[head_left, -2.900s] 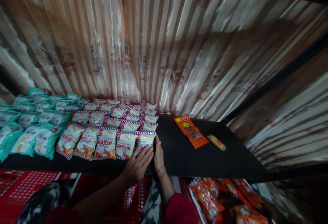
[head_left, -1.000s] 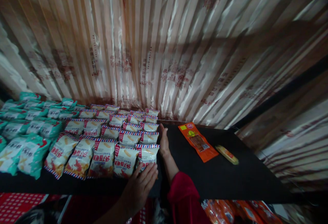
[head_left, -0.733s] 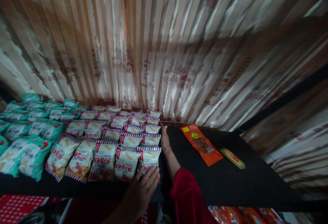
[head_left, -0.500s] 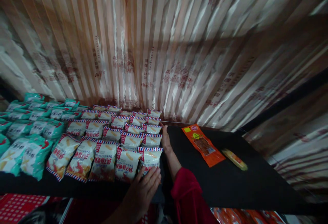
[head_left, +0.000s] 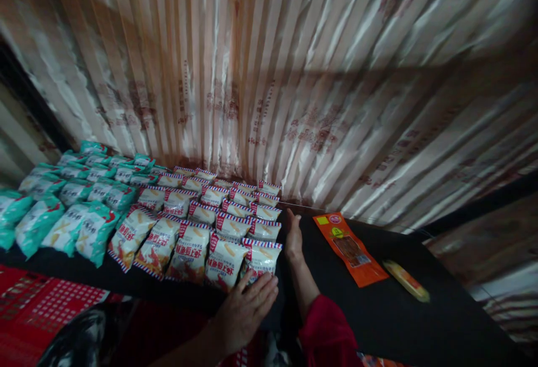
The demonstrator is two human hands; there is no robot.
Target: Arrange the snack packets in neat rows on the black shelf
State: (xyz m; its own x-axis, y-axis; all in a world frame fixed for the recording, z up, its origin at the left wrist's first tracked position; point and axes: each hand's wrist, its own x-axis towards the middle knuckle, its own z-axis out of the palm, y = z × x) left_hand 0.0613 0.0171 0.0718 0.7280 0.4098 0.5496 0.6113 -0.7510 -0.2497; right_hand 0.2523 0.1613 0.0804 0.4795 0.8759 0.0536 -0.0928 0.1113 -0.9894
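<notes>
White snack bags [head_left: 187, 249] with red-and-blue striped edges stand in close rows on the black shelf [head_left: 302, 322]. My left hand [head_left: 247, 305] lies with fingers stretched over the lower front of the rightmost front snack bag [head_left: 261, 256], partly hiding it. Along the right side of these rows, my right hand [head_left: 294, 238] is held upright on edge, fingers extended, with a narrow gap to the bags. It grips nothing. Right of it lie a flat orange packet [head_left: 348, 249] and a small yellow packet [head_left: 406, 280].
Teal snack bags [head_left: 98, 227] fill the shelf's left part. Pleated printed sheeting [head_left: 260, 75] hangs behind. A red perforated basket [head_left: 71, 297] sits below the shelf at left, and dark frame bars slant at both sides.
The view has swung left, so everything sits further right in the picture. My right hand has come slightly away from the bags' side; my left hand stays on the front bag.
</notes>
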